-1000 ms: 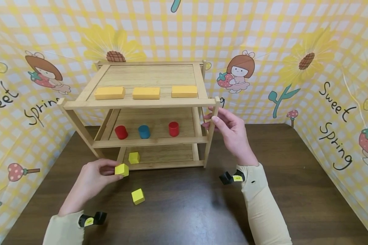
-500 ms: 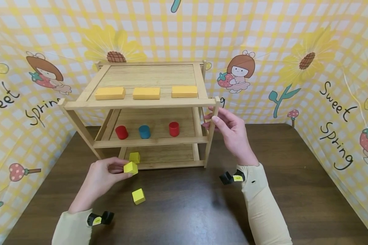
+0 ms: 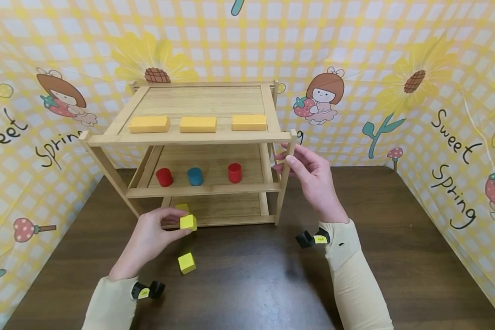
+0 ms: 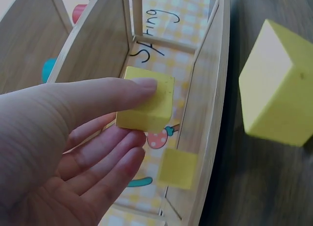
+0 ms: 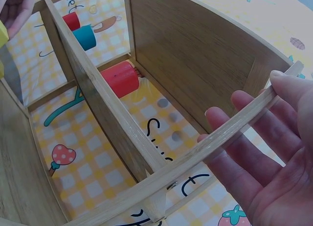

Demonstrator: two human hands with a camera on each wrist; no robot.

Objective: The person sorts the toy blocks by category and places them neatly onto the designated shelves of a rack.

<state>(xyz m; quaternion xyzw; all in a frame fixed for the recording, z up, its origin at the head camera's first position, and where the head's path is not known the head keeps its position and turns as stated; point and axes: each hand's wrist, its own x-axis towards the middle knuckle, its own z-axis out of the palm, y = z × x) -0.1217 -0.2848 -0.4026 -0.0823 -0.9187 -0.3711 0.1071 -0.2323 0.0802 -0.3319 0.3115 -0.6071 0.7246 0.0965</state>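
My left hand [image 3: 154,233] pinches a yellow cube [image 3: 188,222] between thumb and fingers, just in front of the bottom shelf of a wooden rack [image 3: 202,189]. Behind it, partly hidden by that hand, another yellow cube [image 4: 178,168] sits on the bottom shelf. A third yellow cube [image 3: 187,263] lies on the dark table in front of the rack. At the rack's right side, my right hand [image 3: 311,176] grips the front upright post [image 5: 215,140], thumb on the near side and fingers behind.
Three orange-yellow blocks [image 3: 198,124] lie in a row on the top shelf. The middle shelf carries a red cylinder [image 3: 164,177], a blue cylinder [image 3: 195,176] and another red cylinder [image 3: 234,173]. A checked cloth [image 3: 231,46] hangs behind and at both sides of the table [image 3: 247,284].
My left hand has moved right with its yellow cube along the front of the bottom shelf, now partly covering the cube there. The right hand stays on the post.
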